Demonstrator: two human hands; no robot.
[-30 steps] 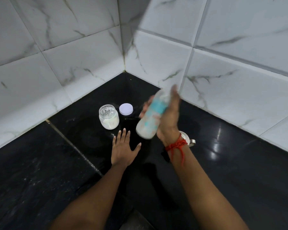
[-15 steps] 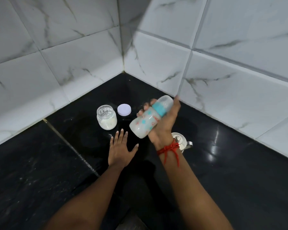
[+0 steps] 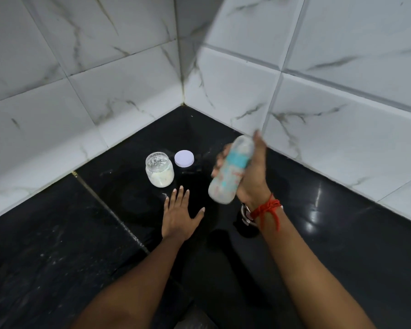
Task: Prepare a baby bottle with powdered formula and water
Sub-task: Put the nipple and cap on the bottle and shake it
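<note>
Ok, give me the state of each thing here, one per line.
baby bottle: top on, tilted, lifted off the counter, blurred.
jar: upright, open, part full of white powder.
lid: off, flat beside the jar.
left hand: open, flat on the counter.
right hand: grips the baby bottle.

**Tiled corner of what is looking like a home kitchen counter**

Glossy white marble-look wall tiles are rising on two sides and meeting in a corner, with grey grout lines running between them. Below, a polished black stone countertop is butting against the tiles and throwing back bright glints of light, and a thin brass-coloured joint strip is crossing the slab. Household feeding things are giving the domestic note. A glass jar of white powder is standing just beside a lilac lid that is lying flat. A person's right hand is holding a baby bottle above the counter.
</note>
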